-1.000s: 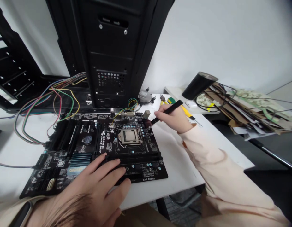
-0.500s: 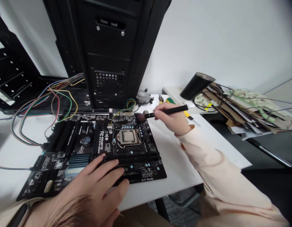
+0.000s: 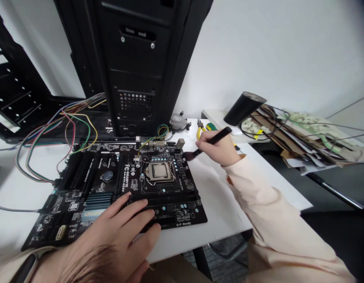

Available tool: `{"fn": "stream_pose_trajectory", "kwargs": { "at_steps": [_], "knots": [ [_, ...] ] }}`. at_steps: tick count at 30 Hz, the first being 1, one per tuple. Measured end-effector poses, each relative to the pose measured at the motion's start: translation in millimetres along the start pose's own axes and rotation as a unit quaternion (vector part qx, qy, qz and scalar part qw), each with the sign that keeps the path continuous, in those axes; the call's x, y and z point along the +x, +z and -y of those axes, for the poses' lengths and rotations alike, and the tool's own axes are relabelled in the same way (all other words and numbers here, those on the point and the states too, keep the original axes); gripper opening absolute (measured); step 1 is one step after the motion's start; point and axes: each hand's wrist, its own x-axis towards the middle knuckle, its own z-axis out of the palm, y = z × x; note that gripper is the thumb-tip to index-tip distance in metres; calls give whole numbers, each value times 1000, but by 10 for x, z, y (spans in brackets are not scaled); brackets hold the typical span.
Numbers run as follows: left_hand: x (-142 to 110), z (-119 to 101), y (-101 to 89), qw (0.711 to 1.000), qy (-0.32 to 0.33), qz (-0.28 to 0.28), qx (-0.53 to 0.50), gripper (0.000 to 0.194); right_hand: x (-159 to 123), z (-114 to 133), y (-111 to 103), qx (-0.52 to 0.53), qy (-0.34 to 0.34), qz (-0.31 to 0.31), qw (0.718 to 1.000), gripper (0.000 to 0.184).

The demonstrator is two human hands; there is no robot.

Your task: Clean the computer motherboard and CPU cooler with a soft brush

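A black motherboard [image 3: 182, 196] lies flat on the white table, printed with GIGABYTE lettering. Its processor [image 3: 159, 171] sits in a metal-framed socket near the middle. My left hand [image 3: 125, 230] rests on the board's near edge with fingers spread, beside the blue heatsink [image 3: 99, 200]. In my right hand [image 3: 218, 147] is a soft brush with a black handle [image 3: 219, 136], gripped like a pen. The dark bristles touch or hover just over the board's right edge, near the rear ports; I cannot tell which. Coloured wires [image 3: 37, 157] run from the case to the board's left side.
A black computer case [image 3: 137, 70] stands open behind the board. A CPU cooler [image 3: 178, 122], pliers [image 3: 200, 125] and a green-and-yellow tool [image 3: 211, 126] lie at the back right. Further right are a black cylinder [image 3: 243, 108] and a heap of cardboard [image 3: 276, 131].
The brush has moved right and slightly toward me, from the rear ports to the board's right edge, and its handle tilts more steeply. My left hand has stayed put.
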Motion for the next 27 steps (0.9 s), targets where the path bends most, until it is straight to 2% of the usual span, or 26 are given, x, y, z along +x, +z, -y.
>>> {"fn": "stream_pose_trajectory", "kwargs": {
  "at_steps": [4, 6, 9, 12, 15, 20, 27],
  "knots": [
    [-2, -18, -3, 1000, 1, -8, 1, 33, -25, 50, -29, 54, -1, -108, 993, 26],
    [2, -31, -5, 1000, -5, -6, 1, 33, -38, 86, -2, 58, -19, -135, 989, 21],
    [9, -37, -7, 1000, -11, -10, -2, 32, -46, 109, 85, 40, -70, -86, 993, 9],
    [11, -29, -9, 1000, -5, -10, 2, 34, -45, 100, 174, 33, -135, 4, 990, 10],
    [14, -20, -8, 1000, -2, -8, 5, 36, -46, 95, 203, 10, -159, 47, 986, 9],
    [22, -14, 8, 1000, -1, -3, 6, 37, -65, 116, 141, -49, -164, 26, 985, 14],
    [19, -25, -6, 1000, 6, -7, 3, 34, -74, 111, 94, -51, -183, 3, 982, 18]
  ]
}}
